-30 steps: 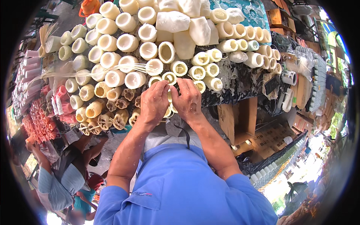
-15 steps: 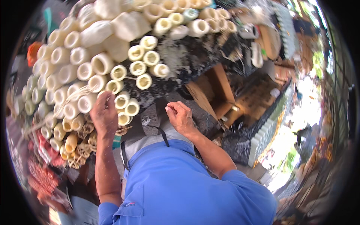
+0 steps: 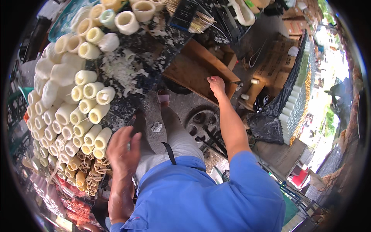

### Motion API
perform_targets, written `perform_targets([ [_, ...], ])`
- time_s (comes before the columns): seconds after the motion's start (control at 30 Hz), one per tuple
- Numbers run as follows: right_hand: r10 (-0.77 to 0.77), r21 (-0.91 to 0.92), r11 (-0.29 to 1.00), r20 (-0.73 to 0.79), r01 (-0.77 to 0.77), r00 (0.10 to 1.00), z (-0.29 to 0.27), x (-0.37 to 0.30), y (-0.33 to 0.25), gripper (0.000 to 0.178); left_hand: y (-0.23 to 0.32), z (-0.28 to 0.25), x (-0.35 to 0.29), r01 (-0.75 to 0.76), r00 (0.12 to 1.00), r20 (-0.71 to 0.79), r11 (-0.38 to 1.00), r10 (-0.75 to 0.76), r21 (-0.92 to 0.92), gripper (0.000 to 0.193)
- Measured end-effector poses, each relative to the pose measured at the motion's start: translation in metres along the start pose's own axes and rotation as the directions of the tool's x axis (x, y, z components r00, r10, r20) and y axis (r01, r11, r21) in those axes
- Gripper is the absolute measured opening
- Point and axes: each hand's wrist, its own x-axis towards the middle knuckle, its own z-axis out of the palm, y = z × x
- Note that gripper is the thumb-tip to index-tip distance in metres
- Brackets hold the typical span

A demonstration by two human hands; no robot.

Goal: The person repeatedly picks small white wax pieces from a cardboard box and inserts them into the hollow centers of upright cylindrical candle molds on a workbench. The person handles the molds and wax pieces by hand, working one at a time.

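Observation:
My left hand (image 3: 123,150) hovers by the near right edge of the heap of pale cream, hollow cylinders (image 3: 93,90), thumb apart from the fingers; it is open and somewhat blurred. My right hand (image 3: 217,84) reaches out over the near side of a brown open-topped box (image 3: 193,67). Its fingers are curled together, and whatever they hold, if anything, is hidden. The cylinders stand and lie in packed rows along the left of a dark table (image 3: 127,100), some bound with string. Pale shavings (image 3: 121,69) are scattered beside them.
Flattened brown cardboard (image 3: 276,63) and a black plastic sheet (image 3: 266,125) lie at the right, beside a row of white tubes (image 3: 291,104). A spoked wheel (image 3: 201,118) is near my feet. A dark flat case (image 3: 183,15) rests at the table's far end.
My view has swung toward the right. My right hand has stretched forward and right to the box. My left hand has come away from the cylinders and its fingers have spread.

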Motion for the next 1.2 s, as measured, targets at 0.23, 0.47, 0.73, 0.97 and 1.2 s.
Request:
perform_targets([
  [0.23, -0.337, -0.331, 0.821, 0.375, 0.465, 0.864, 0.125, 0.099, 0.065, 0.047, 0.044, 0.154, 0.045, -0.335, 0.828, 0.505, 0.937, 0.243, 0.099, 0.041],
  [0.47, -0.171, -0.133, 0.971, 0.198, 0.199, 0.965, 0.148, 0.051, -0.052, 0.041, 0.06, 0.206, 0.072, -0.373, 0.796, 0.553, 0.919, 0.248, 0.125, 0.035],
  [0.73, -0.363, -0.176, 0.9, 0.204, 0.399, 0.909, 0.121, 0.04, -0.035, 0.033, 0.034, 0.288, 0.137, -0.394, 0.815, 0.535, 0.891, 0.223, 0.228, 0.034],
  [0.97, -0.782, -0.139, 0.583, 0.174, 0.801, 0.599, 0.172, 0.054, -0.06, 0.042, -0.023, 0.332, 0.134, -0.5, 0.812, 0.543, 0.735, 0.214, 0.458, 0.033],
  [1.2, -0.681, -0.072, 0.693, 0.26, 0.717, 0.685, 0.186, 0.054, -0.055, 0.038, -0.033, 0.337, 0.131, -0.417, 0.825, 0.536, 0.831, 0.177, 0.369, 0.036],
])
